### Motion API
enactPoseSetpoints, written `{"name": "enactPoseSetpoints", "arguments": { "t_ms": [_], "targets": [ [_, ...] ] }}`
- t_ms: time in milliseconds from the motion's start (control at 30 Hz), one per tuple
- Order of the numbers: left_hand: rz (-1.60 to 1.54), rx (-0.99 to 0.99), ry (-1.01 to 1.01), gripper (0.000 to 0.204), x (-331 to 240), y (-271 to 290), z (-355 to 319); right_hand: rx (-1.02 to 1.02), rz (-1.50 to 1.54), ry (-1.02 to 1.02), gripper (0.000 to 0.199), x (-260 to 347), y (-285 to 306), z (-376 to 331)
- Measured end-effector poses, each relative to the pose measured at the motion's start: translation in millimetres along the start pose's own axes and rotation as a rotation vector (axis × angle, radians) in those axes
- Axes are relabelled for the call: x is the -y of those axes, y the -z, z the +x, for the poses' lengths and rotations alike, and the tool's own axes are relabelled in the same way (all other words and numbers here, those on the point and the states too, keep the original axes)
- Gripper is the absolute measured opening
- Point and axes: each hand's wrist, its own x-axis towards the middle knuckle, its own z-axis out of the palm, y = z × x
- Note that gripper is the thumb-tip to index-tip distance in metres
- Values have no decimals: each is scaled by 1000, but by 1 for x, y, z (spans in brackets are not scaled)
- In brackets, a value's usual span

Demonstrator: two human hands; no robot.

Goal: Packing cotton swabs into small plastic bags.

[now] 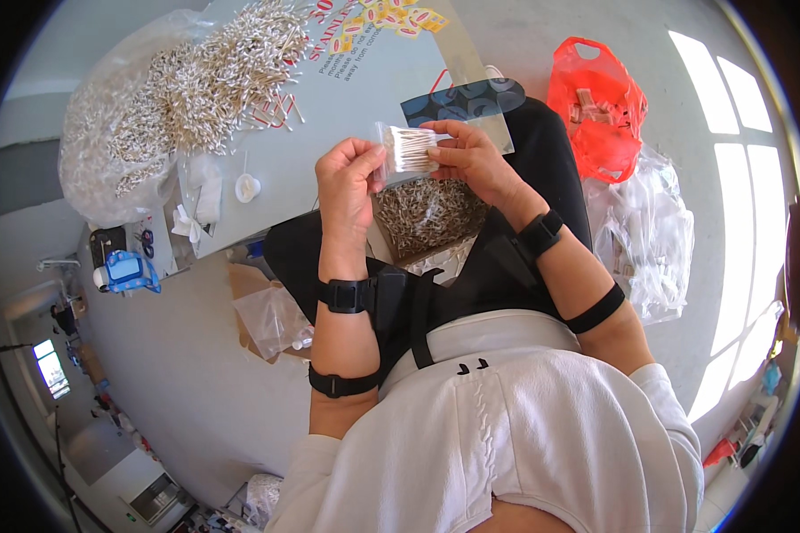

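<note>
In front of me, over the table's near edge, a small clear plastic bag is held between both hands. A flat bundle of cotton swabs lies side by side in it, at least in part. My left hand pinches the bag's left edge between thumb and fingers. At the bundle's right end, the thumb and fingers of my right hand close on the cotton swabs; how far the bag reaches there cannot be made out. Just below, an opened box full of loose cotton swabs rests by my lap.
On the grey table, a big clear bag spills a heap of cotton swabs at the left. Yellow-and-white labels lie at the far side. A red plastic bag and clear bags are on the right; a cardboard box is lower left.
</note>
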Motion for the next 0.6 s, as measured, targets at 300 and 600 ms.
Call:
{"name": "enactPoseSetpoints", "arguments": {
  "t_ms": [300, 600],
  "targets": [
    [1, -57, -4, 14, 3, -10, 2, -118, -153, 69, 38, -6, 3, 1],
    [0, -98, -62, 12, 9, -24, -5, -67, 102, -107, 32, -4, -13, -4]
  ]
}}
